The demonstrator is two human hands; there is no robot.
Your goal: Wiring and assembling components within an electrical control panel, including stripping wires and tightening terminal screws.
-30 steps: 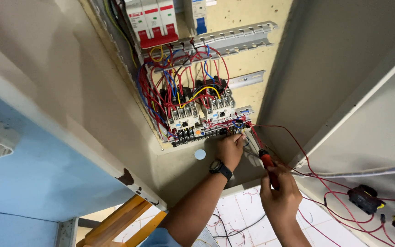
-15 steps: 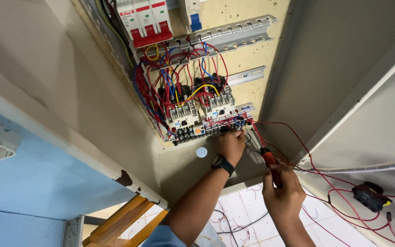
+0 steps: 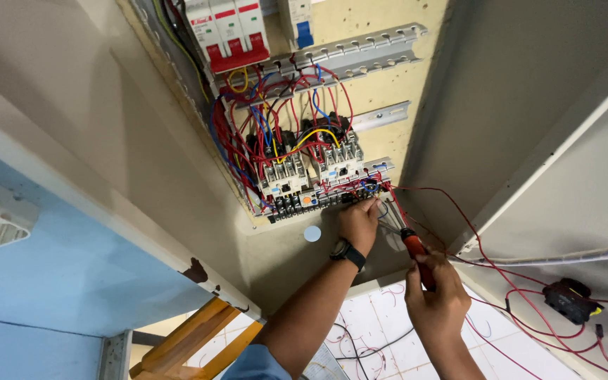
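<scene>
Hands barely shifted, left hand (image 3: 359, 224) seemingly pinching wires, right hand (image 3: 436, 295) gripping screwdriver (image 3: 412, 248), beige cabinet (image 3: 276, 253).

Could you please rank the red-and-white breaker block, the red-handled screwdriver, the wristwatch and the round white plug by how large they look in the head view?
1. Red-and-white breaker block, cut off by the frame's top edge.
2. Red-handled screwdriver, partly hidden in the right hand.
3. Wristwatch, worn on the left wrist.
4. Round white plug.

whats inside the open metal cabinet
Inside the cabinet: white breakers up top, a slotted rail, contactors tangled in red, blue and yellow wires. The left hand covers some terminals; the right hand holds a screwdriver.
</scene>
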